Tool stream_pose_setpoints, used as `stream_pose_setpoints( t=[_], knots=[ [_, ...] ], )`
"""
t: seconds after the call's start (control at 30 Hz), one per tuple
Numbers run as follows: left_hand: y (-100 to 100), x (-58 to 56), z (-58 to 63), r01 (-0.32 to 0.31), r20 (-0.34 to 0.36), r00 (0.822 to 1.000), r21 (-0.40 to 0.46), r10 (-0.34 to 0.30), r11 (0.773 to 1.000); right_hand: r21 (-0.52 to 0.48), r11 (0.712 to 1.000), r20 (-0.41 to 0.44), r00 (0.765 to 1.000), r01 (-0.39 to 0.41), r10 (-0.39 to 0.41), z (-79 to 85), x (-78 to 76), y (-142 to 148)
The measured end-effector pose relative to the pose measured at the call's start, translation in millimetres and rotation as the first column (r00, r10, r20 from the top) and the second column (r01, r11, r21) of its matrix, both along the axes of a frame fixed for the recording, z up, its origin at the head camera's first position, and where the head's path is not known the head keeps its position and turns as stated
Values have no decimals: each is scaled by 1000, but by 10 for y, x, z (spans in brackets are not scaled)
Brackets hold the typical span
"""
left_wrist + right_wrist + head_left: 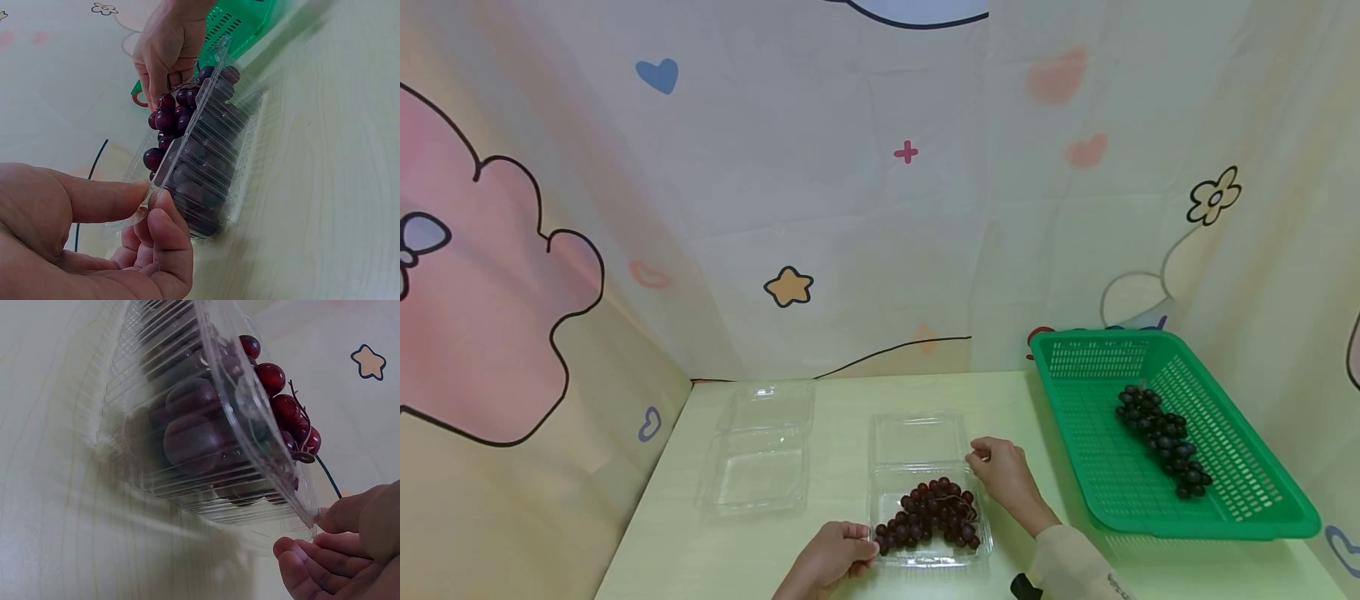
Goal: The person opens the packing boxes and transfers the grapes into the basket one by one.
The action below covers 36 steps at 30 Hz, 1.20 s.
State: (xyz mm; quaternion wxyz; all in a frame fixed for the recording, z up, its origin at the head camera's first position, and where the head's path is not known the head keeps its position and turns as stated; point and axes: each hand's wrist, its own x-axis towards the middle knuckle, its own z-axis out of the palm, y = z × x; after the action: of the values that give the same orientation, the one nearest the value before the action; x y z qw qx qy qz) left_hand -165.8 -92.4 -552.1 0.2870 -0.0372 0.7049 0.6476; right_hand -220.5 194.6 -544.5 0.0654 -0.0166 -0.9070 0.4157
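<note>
A clear plastic clamshell box (pixel 925 560) lies open on the table, its lid (pixel 917 439) folded back toward the wall. A bunch of dark red grapes (pixel 932 510) fills its base, some grapes and stems rising above the rim. My left hand (pixel 835 552) pinches the rim at the box's left side between thumb and fingers, as the left wrist view shows closely. At the far right corner, by the hinge, my right hand (pixel 1009 479) has its thumb (pixel 344 515) on the rim and curled fingertips just beneath.
A second clear clamshell box (pixel 756 471) stands open to the left. On the right, a green plastic basket (pixel 1075 442) holds another bunch of dark grapes (pixel 1165 442). A printed curtain (pixel 850 192) hangs behind the pale table (pixel 662 542).
</note>
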Motion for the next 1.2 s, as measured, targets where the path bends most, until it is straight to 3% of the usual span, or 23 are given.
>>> stream_pose_setpoints(
  t=[1.2],
  knots=[
    [25,7,-17,-17,-15,1000,-14,17,1000,42,998,-3,999,-41,41,44,79,15]
  ],
)
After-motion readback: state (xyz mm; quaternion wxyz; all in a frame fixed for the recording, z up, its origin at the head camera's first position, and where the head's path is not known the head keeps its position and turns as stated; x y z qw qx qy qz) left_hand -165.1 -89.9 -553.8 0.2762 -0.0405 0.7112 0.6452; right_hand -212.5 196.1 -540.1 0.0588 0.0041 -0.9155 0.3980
